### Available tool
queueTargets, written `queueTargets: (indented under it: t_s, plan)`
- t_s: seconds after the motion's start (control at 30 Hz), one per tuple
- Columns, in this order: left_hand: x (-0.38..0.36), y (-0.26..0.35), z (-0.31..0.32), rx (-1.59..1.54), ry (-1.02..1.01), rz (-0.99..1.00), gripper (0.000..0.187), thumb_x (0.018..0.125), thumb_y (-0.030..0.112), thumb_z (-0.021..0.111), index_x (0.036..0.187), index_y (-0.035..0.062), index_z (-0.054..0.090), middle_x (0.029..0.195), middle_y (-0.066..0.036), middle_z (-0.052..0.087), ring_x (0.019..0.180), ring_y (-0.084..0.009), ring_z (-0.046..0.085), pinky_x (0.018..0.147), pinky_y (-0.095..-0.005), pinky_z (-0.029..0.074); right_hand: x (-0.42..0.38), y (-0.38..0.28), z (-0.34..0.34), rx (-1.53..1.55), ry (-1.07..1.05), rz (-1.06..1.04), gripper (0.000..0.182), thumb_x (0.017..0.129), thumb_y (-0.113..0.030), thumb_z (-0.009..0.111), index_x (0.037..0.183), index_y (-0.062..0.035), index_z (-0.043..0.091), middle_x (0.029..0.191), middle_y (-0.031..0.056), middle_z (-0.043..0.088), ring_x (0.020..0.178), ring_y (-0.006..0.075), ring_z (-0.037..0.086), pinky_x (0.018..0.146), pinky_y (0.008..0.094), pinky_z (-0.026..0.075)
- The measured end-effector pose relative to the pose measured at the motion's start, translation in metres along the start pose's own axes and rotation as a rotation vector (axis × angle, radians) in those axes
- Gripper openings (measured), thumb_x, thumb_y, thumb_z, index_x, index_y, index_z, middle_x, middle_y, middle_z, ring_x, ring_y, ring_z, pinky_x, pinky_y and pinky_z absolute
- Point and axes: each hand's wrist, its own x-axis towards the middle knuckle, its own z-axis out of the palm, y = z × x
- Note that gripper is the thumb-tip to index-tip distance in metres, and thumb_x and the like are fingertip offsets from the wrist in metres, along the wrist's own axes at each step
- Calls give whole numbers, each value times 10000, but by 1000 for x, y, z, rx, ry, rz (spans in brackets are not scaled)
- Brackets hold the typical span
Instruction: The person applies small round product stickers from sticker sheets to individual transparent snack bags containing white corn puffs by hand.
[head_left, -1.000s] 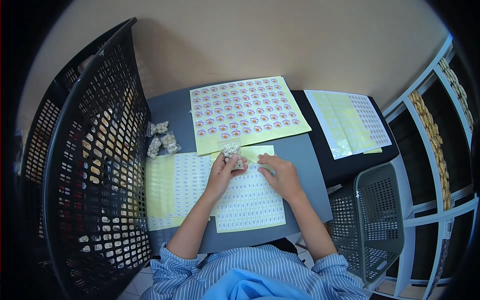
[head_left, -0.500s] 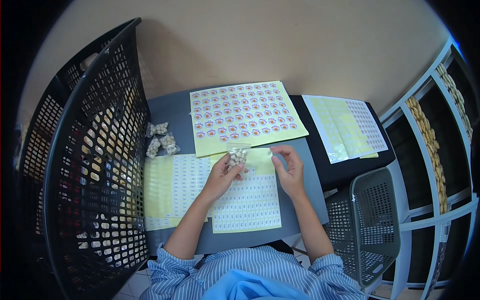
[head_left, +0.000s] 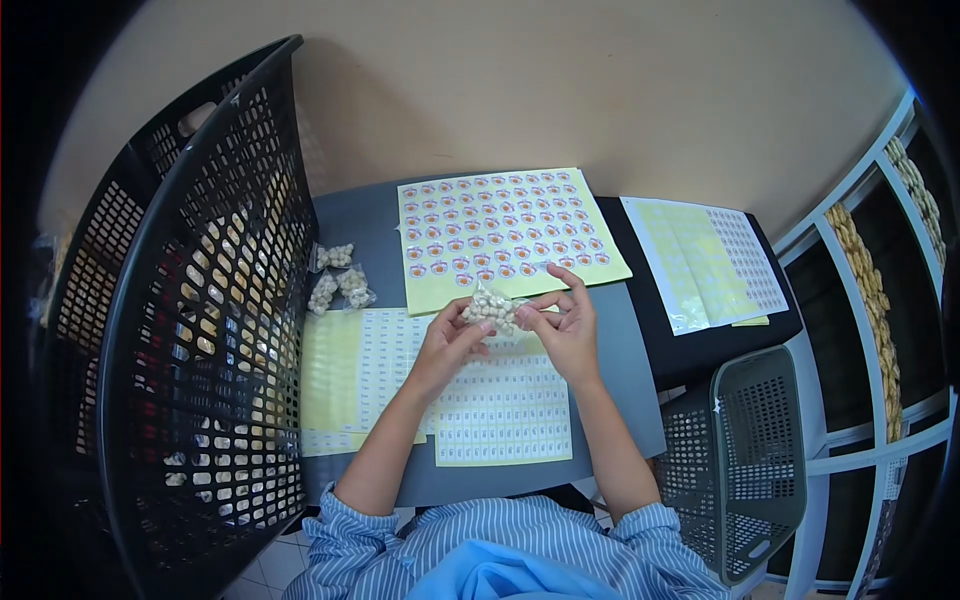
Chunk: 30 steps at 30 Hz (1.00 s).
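A small clear plastic bag of whitish, nut-like pieces [head_left: 492, 308] is held between my two hands, above the sheets. My left hand [head_left: 448, 346] grips its left side, thumb on the front. At the bag's right edge, my right hand [head_left: 566, 328] pinches with thumb and a finger, while other fingers stay raised. Under the hands lies a sheet of small white labels [head_left: 500, 410]. Just beyond them is a yellow-backed sheet of round orange-and-white stickers [head_left: 490, 225], whose front row is partly used up.
Three similar filled bags [head_left: 340, 278] lie at the table's left. Another label sheet [head_left: 335, 370] is beside them. A tall dark crate [head_left: 215, 300] with packed goods stands left. On the right are a partly used sticker sheet [head_left: 715, 260], a lower basket [head_left: 755, 450] and a shelf rack [head_left: 850, 300].
My right hand has moved left from the label sheet's top edge to the bag and now pinches it. The bag has turned in my left hand. The view has shifted slightly.
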Motion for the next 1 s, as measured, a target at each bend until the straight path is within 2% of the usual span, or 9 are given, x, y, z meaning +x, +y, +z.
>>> queueTargets:
  t_s: [0.07,0.13,0.23,0.3,0.33,0.4,0.43,0.63,1.0]
  plan:
    - [0,-4,7,-135,18,-65,339,838,141,544,1135,19,436,1020,-63,540,892,-114,540,697,-245,489,-4,6,4,-11,-16,10,548,731,49,611,1215,-1,358,770,85,582,698,156,617,628,216,504]
    - [1,-5,9,-97,-27,-54,320,852,145,528,1131,16,437,1047,-69,540,905,-131,551,722,-259,500,-6,8,6,-19,-31,18,534,733,54,605,1206,7,362,786,92,579,688,156,616,625,214,507]
    - [2,-8,10,-68,54,-35,312,858,143,518,1129,13,436,1055,-78,540,920,-142,558,744,-265,497,-4,6,6,-151,-17,-79,460,733,50,602,1151,-14,419,893,109,564,809,163,601,673,233,506]
    - [3,-9,8,-84,111,-81,319,859,154,519,1127,5,431,1056,-79,539,927,-144,558,764,-270,494,0,8,2,-301,62,-306,269,739,-4,612,993,-33,532,1039,114,524,990,204,532,807,311,459]
    - [3,-10,7,-84,113,-82,319,859,154,519,1127,5,431,1056,-79,539,927,-144,558,764,-270,494,0,10,-2,-300,60,-305,269,739,-4,612,993,-33,532,1039,114,524,990,204,532,807,311,459]
    - [4,-12,5,-90,109,-87,333,858,165,524,1129,-2,426,1053,-78,539,927,-141,559,770,-271,491,1,10,-8,-436,-82,-293,86,744,-71,619,819,-44,587,1130,102,488,1107,244,442,923,371,354]
    - [4,-11,5,-90,111,-87,333,858,165,524,1129,-2,426,1053,-78,539,927,-141,559,770,-271,491,-1,6,-5,-417,-91,-217,69,744,-105,620,743,-40,598,1144,106,490,1118,269,431,951,382,304]
    - [2,-4,9,-21,122,-100,315,873,159,493,1140,8,424,1048,-63,537,902,-114,556,737,-250,488,-3,8,-3,-550,-145,-228,72,742,-103,625,736,-34,604,1161,92,489,1168,262,385,965,383,288]
    - [3,-10,5,-74,94,-108,335,856,189,527,1117,-3,439,1027,-78,540,919,-135,557,776,-257,489,-4,14,0,-541,-113,-226,56,725,-87,635,745,-38,616,1144,100,495,1130,253,421,952,384,307]
